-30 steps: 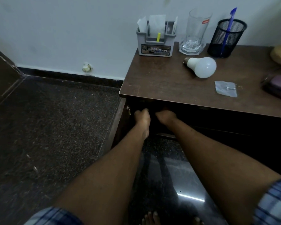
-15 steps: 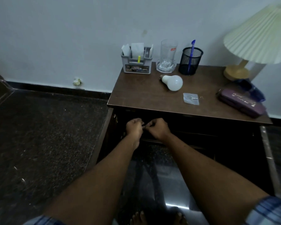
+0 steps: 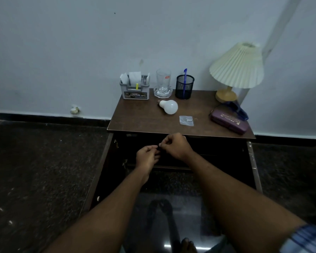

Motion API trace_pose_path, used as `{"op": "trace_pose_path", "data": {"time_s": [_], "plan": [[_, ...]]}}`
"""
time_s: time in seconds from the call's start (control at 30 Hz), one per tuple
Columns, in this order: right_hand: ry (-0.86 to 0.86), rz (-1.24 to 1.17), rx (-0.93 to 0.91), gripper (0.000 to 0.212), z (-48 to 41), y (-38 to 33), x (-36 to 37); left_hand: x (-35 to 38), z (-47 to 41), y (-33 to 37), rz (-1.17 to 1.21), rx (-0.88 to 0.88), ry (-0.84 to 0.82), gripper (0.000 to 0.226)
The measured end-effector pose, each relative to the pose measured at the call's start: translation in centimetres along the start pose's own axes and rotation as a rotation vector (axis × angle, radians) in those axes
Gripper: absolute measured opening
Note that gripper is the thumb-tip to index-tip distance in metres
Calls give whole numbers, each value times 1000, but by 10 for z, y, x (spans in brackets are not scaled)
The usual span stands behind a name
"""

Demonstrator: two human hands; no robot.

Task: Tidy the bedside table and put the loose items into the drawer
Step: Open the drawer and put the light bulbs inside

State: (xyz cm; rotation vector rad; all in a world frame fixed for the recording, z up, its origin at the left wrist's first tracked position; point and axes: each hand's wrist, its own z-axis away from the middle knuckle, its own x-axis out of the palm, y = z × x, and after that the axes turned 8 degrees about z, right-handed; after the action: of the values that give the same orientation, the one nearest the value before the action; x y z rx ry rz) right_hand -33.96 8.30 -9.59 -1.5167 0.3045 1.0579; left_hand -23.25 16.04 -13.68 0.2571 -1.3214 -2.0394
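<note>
**Both hands meet below the front edge of the bedside table**

The bedside table (image 3: pixel 144 123) is the largest thing here: a flat, rectangular top of dark brown wood grain, worn pale along its front edge, standing against a pale wall. Below the top the front is open and dark; two doors swing outward at the sides, and I cannot make out the drawer inside the shadow.

At 2 o'clock on the top stands a lamp (image 3: pixel 237 67) with a cream pleated shade on a rounded yellowish base. At 3 o'clock lies a purple case (image 3: pixel 228 121), oblong and hard-looking, its long axis running from 10 to 4 o'clock; gold writing on its lid is too small to read. A blue object shows just behind it.

Along the back edge, from 11 to 1 o'clock: a grey plastic organiser (image 3: pixel 135 90) holding white paper slips and a yellow marker, with a label that reads "OPEL"; a clear drinking glass (image 3: pixel 163 83) with a small red label, unreadable, standing on a glass coaster; and a black wire-mesh pen cup (image 3: pixel 184 86) with a blue pen upright in it.

Near the centre lies a white light bulb (image 3: pixel 169 106) on its side, its metal base pointing to 10 o'clock. At 4 o'clock of it lies a small clear plastic packet (image 3: pixel 186 120), flat.

The left hand (image 3: pixel 147 156) and right hand (image 3: pixel 175 146) are just below the table's front edge, fingers curled, fingertips pinched together around something small and dark between them; what it is I cannot tell.
</note>
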Motion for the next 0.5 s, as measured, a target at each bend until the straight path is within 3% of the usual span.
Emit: {"op": "trace_pose_path", "data": {"time_s": [0.5], "plan": [[206,-103,-8,15,-3,-2,-40,28,10,46,-58,280,-53,19]]}}
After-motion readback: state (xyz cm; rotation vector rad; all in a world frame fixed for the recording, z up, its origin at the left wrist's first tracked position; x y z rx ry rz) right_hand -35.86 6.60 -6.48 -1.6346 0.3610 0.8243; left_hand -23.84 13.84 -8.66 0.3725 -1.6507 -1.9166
